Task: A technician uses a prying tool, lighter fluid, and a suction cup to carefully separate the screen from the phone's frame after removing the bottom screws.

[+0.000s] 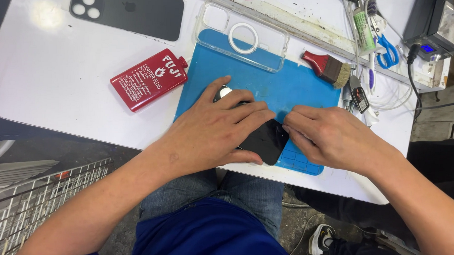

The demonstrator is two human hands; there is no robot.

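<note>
Here, seen from the head camera, your left hand (218,129) lies flat and spread across a dark phone (263,140), palm pressing it down onto the blue work mat (293,89); the fingers are laid over it rather than curled around it. Only the phone's lower corner and a sliver of its upper end show from under that hand. Its long axis runs on a diagonal, from up and to the left of your palm down toward the mat's near edge. Your right hand (332,136) comes in from the other side, fingertips (289,125) bunched and pinched at the phone's right edge; whether they hold anything small there cannot be told. The two hands meet over that edge, almost touching, with the left covering more of the phone.

Beyond your left hand lie a clear phone case (240,36) and a dark phone back panel (128,9); to its left sits a flat red tin (149,79). Beyond your right hand rests a red-handled brush (327,67).
</note>
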